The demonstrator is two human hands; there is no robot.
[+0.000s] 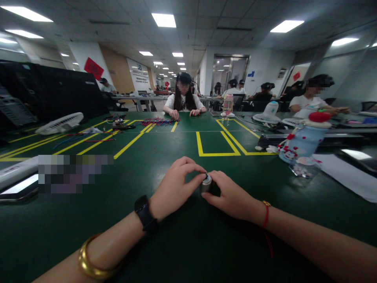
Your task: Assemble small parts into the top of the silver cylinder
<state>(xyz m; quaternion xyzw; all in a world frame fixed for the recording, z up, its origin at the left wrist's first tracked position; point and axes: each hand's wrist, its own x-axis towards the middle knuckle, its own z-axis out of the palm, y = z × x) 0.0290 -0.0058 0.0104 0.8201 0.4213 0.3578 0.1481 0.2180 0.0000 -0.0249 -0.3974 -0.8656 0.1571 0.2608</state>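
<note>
A small silvery metal cylinder [205, 185] with a pale top stands on the dark green table [182, 247], in front of me. My right hand [232, 195] grips its side between thumb and fingers. From the left, my left hand [179, 186] reaches to its top, thumb and index finger pinched together at a small dark piece [206, 175] there. Whether that piece is loose or part of the cylinder cannot be made out. The cylinder's right side is partly hidden by my right hand's fingers.
Yellow tape [219, 154] marks the table beyond my hands. A blue bottle [306, 139] and white paper [344, 171] lie to the right, a phone-like device [20, 186] at left. Across the table a person [184, 98] handles red and blue wires [156, 122].
</note>
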